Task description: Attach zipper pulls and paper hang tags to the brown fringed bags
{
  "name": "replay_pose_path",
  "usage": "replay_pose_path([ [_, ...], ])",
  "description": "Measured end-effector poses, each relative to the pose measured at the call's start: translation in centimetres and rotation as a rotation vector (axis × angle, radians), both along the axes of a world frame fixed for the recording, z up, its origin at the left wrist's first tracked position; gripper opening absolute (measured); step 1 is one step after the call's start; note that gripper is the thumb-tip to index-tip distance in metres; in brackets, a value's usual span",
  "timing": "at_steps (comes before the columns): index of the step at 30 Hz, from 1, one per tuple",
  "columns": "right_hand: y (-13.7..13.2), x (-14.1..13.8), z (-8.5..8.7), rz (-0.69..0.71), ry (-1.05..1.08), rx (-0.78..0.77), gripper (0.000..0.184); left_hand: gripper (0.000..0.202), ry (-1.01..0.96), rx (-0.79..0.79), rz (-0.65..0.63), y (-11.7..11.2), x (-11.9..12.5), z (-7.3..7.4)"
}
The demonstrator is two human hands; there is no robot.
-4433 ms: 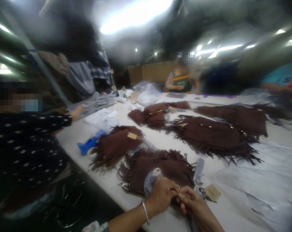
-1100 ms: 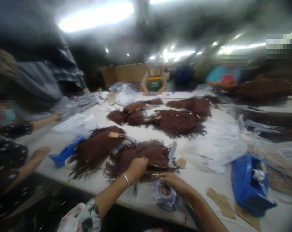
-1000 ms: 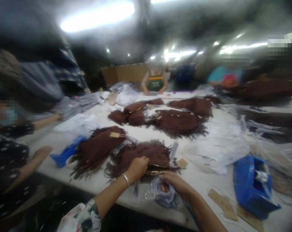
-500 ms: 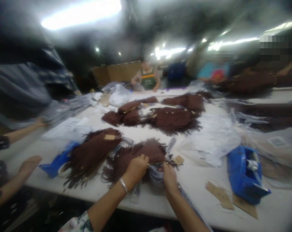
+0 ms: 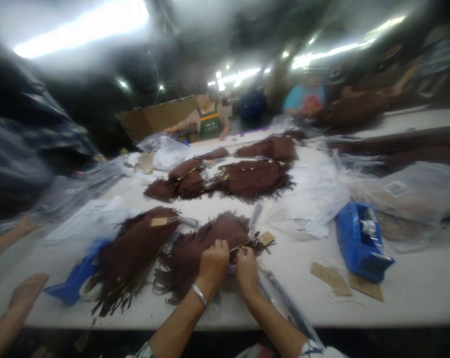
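A brown fringed bag [image 5: 221,228] lies on the table right before me, its gold zip edge towards the right. My left hand [image 5: 214,261] is closed on the bag's front edge, a silver bangle on that wrist. Close beside it, my right hand [image 5: 247,266] pinches the zip edge, fingertips together; the exact spot is partly hidden. Between the hands the bag's mouth looks parted. A tan paper tag [image 5: 266,238] and a plastic-wrapped strip [image 5: 255,217] lie at the bag's right end. Another brown fringed bag [image 5: 135,243] with a tan tag lies to the left.
More brown bags [image 5: 252,179] lie farther back. To the right stand a blue tape dispenser [image 5: 361,243] and loose tan tags [image 5: 331,277]; a second blue dispenser [image 5: 73,278] is left. Clear plastic bags [image 5: 310,199] spread at right. A co-worker's hand [image 5: 29,293] rests at far left.
My right hand has moved left and up, closer to my left hand. The plastic-wrapped bundle at the bag's mouth is now mostly out of sight. The view has turned slightly right.
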State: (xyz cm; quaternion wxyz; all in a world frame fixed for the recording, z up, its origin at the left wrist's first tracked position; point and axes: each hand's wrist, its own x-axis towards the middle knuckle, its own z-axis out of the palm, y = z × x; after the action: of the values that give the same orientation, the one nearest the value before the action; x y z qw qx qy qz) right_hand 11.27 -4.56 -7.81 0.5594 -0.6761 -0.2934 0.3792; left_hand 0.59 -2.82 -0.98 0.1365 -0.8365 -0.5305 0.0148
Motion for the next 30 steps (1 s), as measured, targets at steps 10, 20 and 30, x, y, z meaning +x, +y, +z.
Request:
replay_pose_path([
  [10, 1.7, 0.5, -0.6, -0.12, 0.162, -0.072, 0.033, 0.014, 0.0, -0.084, -0.052, -1.8, -0.2, 0.5],
  [20, -0.3, 0.6, 0.2, 0.441, 0.714, 0.008, 0.039, 0.013, -0.02, -0.145, -0.048, 0.0, -1.4, 1.8],
  [30, -1.2, 0.9, -0.7, 0.48, 0.971, 0.189, 0.062, 0.007, -0.037, -0.157, -0.249, -0.6, -1.1, 3.7],
])
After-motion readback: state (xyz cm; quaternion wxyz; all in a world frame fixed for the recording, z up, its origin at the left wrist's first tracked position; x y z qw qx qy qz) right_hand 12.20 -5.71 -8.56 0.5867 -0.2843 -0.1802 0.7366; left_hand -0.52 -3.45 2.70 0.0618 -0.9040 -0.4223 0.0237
